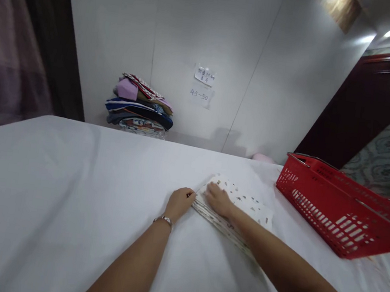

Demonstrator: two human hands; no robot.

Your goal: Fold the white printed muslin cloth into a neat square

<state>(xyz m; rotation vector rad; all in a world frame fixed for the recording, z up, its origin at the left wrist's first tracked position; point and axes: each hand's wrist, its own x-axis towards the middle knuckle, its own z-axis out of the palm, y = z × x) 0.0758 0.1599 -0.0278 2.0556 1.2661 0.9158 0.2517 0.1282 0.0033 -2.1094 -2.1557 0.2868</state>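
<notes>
A folded white cloth (245, 201) with small dark printed motifs lies on the white-covered table, its stacked layers showing along the near edge. My left hand (179, 202), with a bracelet on the wrist, pinches the left corner of this cloth between thumb and fingers. On top of the cloth, close to the same corner, rests my right hand (219, 200), palm down with its fingers slightly bent against the fabric. My right forearm crosses over part of the cloth and hides some of it.
A red plastic basket (334, 207) stands at the right side of the table (47, 203). Against the back wall is a stack of folded clothes (140, 107). Paper notes (203, 85) hang on the wall, and a dark door (361, 105) is at the right.
</notes>
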